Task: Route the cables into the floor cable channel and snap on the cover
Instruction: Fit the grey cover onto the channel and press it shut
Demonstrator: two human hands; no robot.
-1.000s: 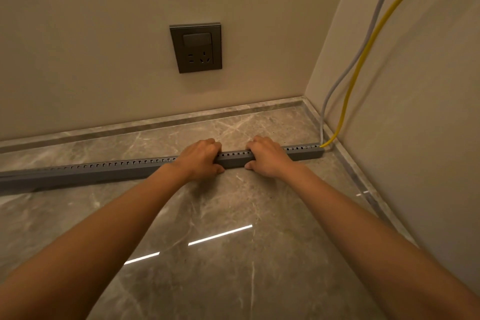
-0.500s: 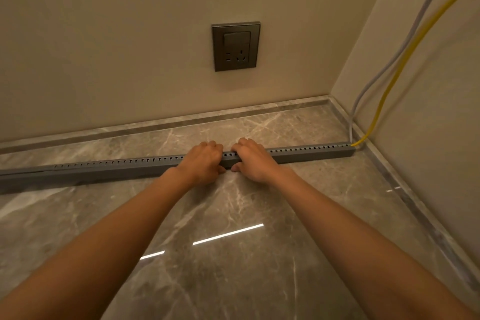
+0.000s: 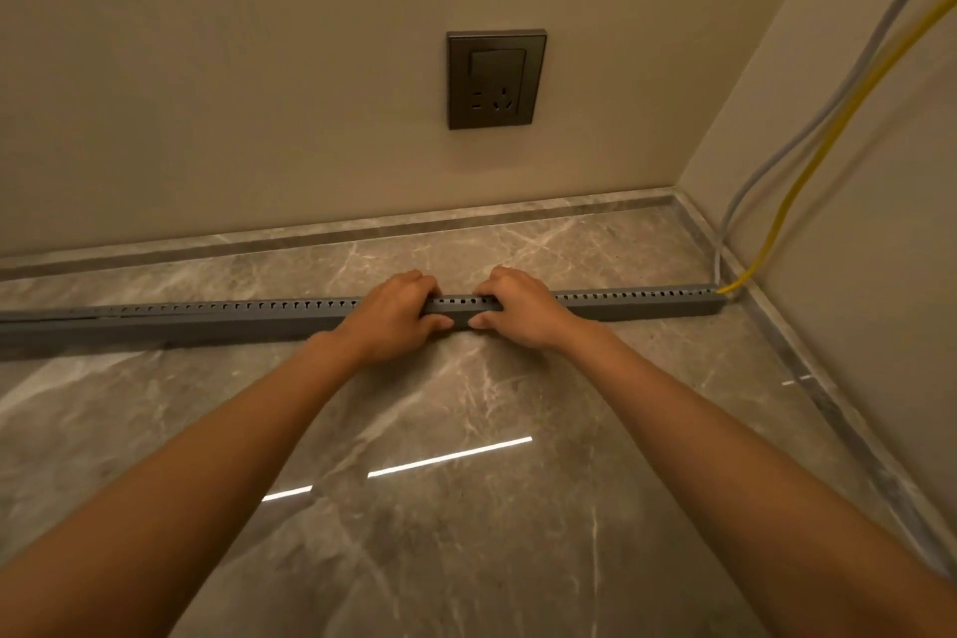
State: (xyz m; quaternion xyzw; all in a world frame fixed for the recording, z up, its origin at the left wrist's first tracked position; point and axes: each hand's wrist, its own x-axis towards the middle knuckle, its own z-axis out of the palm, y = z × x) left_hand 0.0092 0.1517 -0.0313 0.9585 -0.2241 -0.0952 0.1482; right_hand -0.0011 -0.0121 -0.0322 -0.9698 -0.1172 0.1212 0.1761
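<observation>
A long grey slotted cable channel [image 3: 248, 319] lies across the marble floor, from the left edge to the right wall. My left hand [image 3: 394, 317] and my right hand [image 3: 518, 311] grip it side by side near its middle, fingers over the top and thumbs on the near side. A yellow cable [image 3: 808, 171] and a grey cable [image 3: 766, 166] come down the right wall and enter the channel's right end. The cables inside the channel are hidden. At the far left the top looks smooth, like a cover [image 3: 52, 313].
A dark wall socket [image 3: 496, 78] sits on the back wall above the channel. A stone skirting [image 3: 466, 218] runs along both walls. The glossy marble floor [image 3: 466, 508] reflects a strip light in front of me.
My view has swung left, so the socket and the corner sit further right. Both hands have slid left along the channel, away from its right end, and stay close together.
</observation>
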